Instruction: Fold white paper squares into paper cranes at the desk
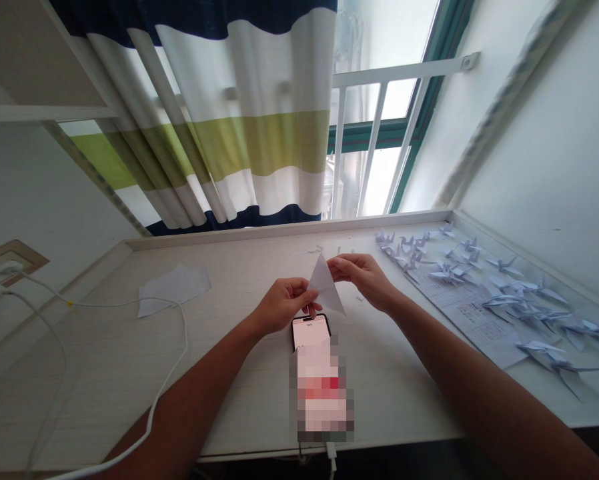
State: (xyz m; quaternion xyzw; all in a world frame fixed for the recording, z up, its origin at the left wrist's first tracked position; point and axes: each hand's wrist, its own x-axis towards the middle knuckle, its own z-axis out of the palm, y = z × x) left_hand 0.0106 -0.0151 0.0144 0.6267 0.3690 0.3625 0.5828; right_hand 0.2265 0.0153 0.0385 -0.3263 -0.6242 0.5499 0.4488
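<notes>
A folded white paper triangle (326, 288) stands tilted between my hands, above the desk. My left hand (284, 305) pinches its lower left edge. My right hand (362, 277) grips its upper right side with the fingertips. Just below my hands lies a smartphone (309, 332) with a white charging cable, its screen lit and partly pixelated. To the right of my right hand, several folded paper cranes (419, 257) rest on and around a printed sheet (467, 313).
A loose sheet of white paper (174, 290) lies on the white desk (244, 257) left of my hands. A white cable (182, 340) runs from a wall socket across the desk. A wall borders the desk's right side; a striped curtain and barred window stand beyond its far edge.
</notes>
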